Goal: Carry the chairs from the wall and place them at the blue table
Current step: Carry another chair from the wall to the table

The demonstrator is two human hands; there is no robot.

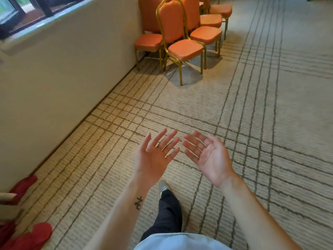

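The left hand (155,156) and right hand (209,158) are both spread, palms up, holding nothing, side by side above the carpet (261,123). The orange banquet chairs (207,34) stand well apart, straight ahead, clustered at the foot of the wall (54,83). The nearest chair (185,49) is upright, its tall back on the wall side (the left hand looks marginally nearer). The farther chairs are cut off; no blue table shows.

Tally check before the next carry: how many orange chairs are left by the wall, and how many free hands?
Orange chairs: 5 seats in view; more may be cut off at the top edge
Free hands: 2, left hand and right hand, both open and empty
Total: 7
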